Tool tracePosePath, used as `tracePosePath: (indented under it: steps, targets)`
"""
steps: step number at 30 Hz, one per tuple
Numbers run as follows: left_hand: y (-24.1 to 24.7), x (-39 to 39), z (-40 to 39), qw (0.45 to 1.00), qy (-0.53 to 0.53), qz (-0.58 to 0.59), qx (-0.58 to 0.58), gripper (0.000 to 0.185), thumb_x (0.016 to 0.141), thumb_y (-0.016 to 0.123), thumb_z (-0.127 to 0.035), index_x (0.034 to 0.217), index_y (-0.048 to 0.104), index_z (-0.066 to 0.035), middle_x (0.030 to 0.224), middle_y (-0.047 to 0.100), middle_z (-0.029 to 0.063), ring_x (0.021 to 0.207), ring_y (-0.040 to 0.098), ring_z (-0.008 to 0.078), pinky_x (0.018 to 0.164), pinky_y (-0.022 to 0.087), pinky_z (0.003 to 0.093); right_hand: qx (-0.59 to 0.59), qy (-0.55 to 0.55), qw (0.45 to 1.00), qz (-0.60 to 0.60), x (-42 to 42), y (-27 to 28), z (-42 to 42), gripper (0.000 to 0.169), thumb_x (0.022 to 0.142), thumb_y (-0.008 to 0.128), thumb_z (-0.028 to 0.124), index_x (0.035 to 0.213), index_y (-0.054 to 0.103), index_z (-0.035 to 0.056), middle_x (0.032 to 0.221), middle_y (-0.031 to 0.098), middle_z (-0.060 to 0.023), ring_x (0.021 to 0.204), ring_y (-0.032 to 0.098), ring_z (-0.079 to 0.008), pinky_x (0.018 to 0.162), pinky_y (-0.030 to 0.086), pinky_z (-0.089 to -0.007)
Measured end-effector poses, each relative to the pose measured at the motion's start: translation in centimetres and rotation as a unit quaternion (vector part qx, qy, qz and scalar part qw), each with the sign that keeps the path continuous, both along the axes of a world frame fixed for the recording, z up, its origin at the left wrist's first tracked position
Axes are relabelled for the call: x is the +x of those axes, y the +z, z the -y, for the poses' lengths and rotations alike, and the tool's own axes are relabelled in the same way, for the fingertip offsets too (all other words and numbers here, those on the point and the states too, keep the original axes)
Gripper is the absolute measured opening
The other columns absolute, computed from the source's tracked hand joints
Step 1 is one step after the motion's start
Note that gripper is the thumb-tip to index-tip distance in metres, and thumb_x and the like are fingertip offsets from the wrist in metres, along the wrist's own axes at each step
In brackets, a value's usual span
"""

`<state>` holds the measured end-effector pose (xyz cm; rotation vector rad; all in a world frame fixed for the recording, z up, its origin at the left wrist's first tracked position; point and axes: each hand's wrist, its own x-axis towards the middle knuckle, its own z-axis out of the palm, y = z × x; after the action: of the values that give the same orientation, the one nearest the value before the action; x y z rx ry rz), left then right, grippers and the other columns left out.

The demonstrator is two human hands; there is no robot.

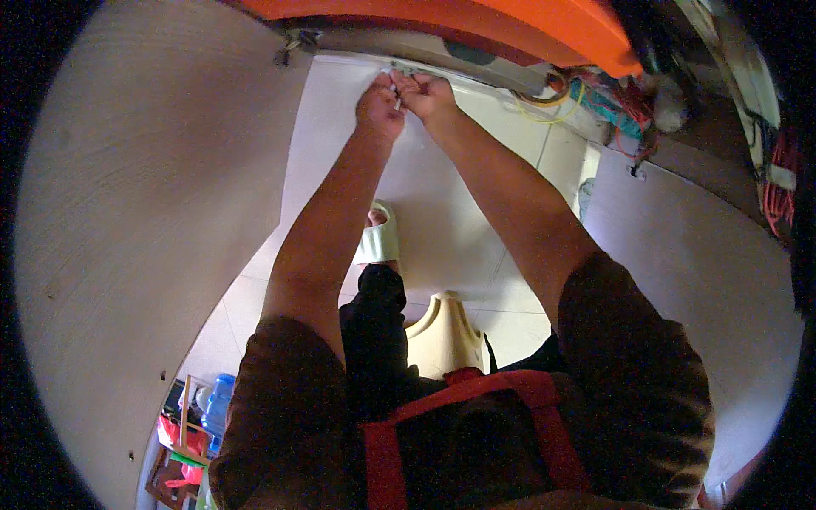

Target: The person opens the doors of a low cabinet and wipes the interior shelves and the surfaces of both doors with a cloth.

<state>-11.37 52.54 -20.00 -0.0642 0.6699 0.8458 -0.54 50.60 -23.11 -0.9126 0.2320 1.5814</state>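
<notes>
Both of my arms reach forward to the front edge of a cupboard. My left hand [380,109] is curled around a small white piece [397,102], whose end shows between the fingers and palm. Right beside it, my right hand [426,95] has its fingertips bent in against the left fingers. Whether the right fingers grip something is too blurred to tell. Small greyish bits [407,69] lie on the light ledge just past the fingertips.
Wide door panels stand on the left [159,166] and right [688,287], with a metal hinge [299,41] on the left one. An orange object [446,14] hangs over the hands. Coloured cords [628,105] lie at the right. Below are a slipper [380,239] and a cream plastic stool [446,338].
</notes>
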Motion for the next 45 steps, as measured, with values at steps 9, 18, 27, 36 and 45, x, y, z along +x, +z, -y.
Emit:
tracePosePath:
  steps: [9, 18, 27, 36, 45]
  targets:
    - [-0.8, -8.3, -2.3, 0.94, 0.068, -0.305, 0.137, 0.023, 0.088, 0.043, -0.016, 0.109, 0.052, -0.012, 0.117, 0.05, 0.0012, 0.106, 0.047, 0.014, 0.088, 0.039, 0.0332, -0.064, 0.011, 0.998, -0.027, -9.6, 2.1, -8.5, 0.034, 0.084, 0.058, 0.009, 0.113, 0.044, -0.0019, 0.099, 0.055, -0.014, 0.082, 0.057, -0.025, 0.071, 0.052, -0.0349]
    - [-1.2, -6.7, 1.7, 0.605, -0.037, -0.688, 0.401, 0.054, 0.066, 0.049, 0.004, 0.119, 0.043, 0.002, 0.12, 0.044, 0.0222, 0.116, 0.039, 0.0376, 0.101, 0.029, 0.0434, 0.023, 0.117, 0.479, 0.87, -8.4, 3.4, -0.9, 0.05, 0.072, 0.056, 0.005, 0.121, 0.047, 0.0041, 0.108, 0.058, -0.017, 0.099, 0.056, -0.0322, 0.086, 0.045, -0.038]
    - [-1.3, -9.0, 0.3, 0.374, -0.266, -0.758, 0.463, 0.064, 0.075, 0.054, -0.012, 0.134, 0.031, -0.008, 0.139, 0.031, 0.0083, 0.129, 0.025, 0.0344, 0.099, 0.024, 0.0529, 0.217, 0.375, 0.365, 0.824, -8.6, 2.9, -3.4, 0.052, 0.081, 0.049, 0.018, 0.131, 0.036, 0.0098, 0.131, 0.042, -0.0097, 0.118, 0.042, -0.0268, 0.091, 0.042, -0.0403]
    - [0.8, -8.3, -2.5, 0.303, -0.4, -0.728, 0.467, 0.071, 0.081, 0.055, -0.034, 0.139, 0.02, -0.013, 0.144, 0.02, 0.0038, 0.135, 0.014, 0.0311, 0.103, 0.016, 0.0578, 0.132, 0.384, 0.293, 0.866, -8.4, 2.7, -5.1, 0.036, 0.086, 0.042, 0.026, 0.118, 0.049, 0.0125, 0.118, 0.051, -0.0016, 0.108, 0.049, -0.0169, 0.089, 0.038, -0.0416]
    - [-0.8, -1.5, 2.5, 0.252, -0.463, -0.656, 0.54, 0.068, 0.079, 0.055, -0.029, 0.139, 0.025, -0.016, 0.144, 0.021, 0.0008, 0.135, 0.011, 0.0235, 0.102, 0.01, 0.058, -0.035, 0.503, 0.266, 0.821, -1.7, 5.5, 1.5, 0.038, 0.087, 0.042, 0.025, 0.123, 0.041, 0.0161, 0.129, 0.044, 0.0004, 0.114, 0.044, -0.0204, 0.09, 0.034, -0.0468]
